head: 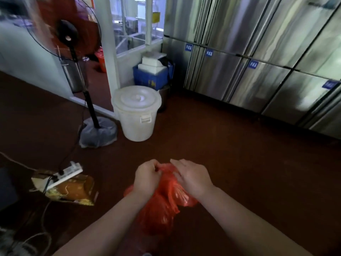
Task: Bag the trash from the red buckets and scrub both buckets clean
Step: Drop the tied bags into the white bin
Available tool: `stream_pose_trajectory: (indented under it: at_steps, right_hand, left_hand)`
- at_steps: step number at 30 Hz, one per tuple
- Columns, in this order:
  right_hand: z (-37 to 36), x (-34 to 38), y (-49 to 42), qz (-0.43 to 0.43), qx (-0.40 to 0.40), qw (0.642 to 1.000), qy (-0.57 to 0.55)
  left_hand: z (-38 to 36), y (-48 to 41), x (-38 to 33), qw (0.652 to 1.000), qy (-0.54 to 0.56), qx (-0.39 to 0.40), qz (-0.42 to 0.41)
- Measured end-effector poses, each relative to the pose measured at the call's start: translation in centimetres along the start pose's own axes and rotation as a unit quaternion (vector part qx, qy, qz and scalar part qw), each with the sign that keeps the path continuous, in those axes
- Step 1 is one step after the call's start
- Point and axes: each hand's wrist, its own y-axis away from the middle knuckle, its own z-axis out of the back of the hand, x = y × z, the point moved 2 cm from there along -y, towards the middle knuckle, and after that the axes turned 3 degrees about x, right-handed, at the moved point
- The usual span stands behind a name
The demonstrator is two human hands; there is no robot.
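Power strip [68,173] on cardboard [73,191] far left, fan [68,36] behind. White lidded bucket [137,115] on floor, centre. Nearer, left hand [147,179] curled tight on neck of red bag [162,206], which hangs between forearms. Right hand [191,177] laid against same neck, grip unclear. Steel fridges [258,61] along right wall

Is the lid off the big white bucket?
No, the round white lid sits flat on top of the big white plastic bucket, covering its opening.
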Motion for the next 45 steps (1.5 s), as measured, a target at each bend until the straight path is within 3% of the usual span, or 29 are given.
stream_pose_trajectory:
  at_steps: [9, 21, 28, 32, 38, 45]
  right_hand:
    - [-1.7, -16.6, -15.0, -0.054, 0.06, 0.997, 0.016]
    - [-9.4, -35.1, -39.0, 0.049, 0.185, 0.981, -0.022]
    - [-16.2, -37.4, -54.0, 0.128, 0.27, 0.954, -0.004]
    - [-21.4, -37.2, -60.8, 0.141, 0.326, 0.935, -0.001]
    - [-28.6, -37.8, -68.6, 0.168, 0.376, 0.911, 0.016]
    - [-38.3, -38.7, -75.7, 0.194, 0.421, 0.885, 0.038]
  left_hand:
    - [-1.4, -17.9, 3.5, 0.991, -0.042, 0.021, 0.122]
    - [-3.5, -35.6, 8.1, 0.941, -0.062, -0.111, 0.312]
    - [-3.3, -43.5, 10.7, 0.903, -0.04, -0.18, 0.387]
    - [-3.8, -48.2, 13.6, 0.891, -0.042, -0.18, 0.414]
    - [-4.8, -53.3, 16.4, 0.872, -0.02, -0.186, 0.453]
    - [-7.0, -57.2, 19.5, 0.826, 0.018, -0.211, 0.522]
